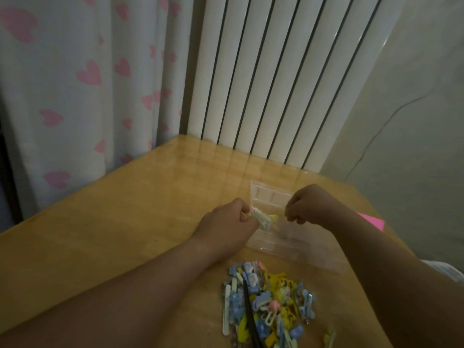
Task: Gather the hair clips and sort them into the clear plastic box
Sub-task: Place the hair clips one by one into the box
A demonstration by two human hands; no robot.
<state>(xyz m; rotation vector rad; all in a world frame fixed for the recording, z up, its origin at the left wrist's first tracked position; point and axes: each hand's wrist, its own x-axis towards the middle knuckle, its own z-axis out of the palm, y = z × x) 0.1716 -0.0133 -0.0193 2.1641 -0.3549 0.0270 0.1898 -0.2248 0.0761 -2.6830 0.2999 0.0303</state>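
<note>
A clear plastic box (270, 197) with small compartments lies on the wooden table (125, 222), its open lid towards me. My left hand (226, 222) is closed on a small packet of hair clips (263, 218), yellow and pale, held over the box's left side. My right hand (305, 205) is pinched shut at the packet's right end; what it grips is hard to make out. A loose pile of hair clips (271, 305), blue, yellow, white and pink, lies on the table near me, below the box.
A thin dark strip (249, 315) crosses the pile. A pink sheet (371, 221) lies under my right forearm at the table's right edge. A white radiator (276, 71) and a heart-patterned curtain (75, 84) stand behind the table.
</note>
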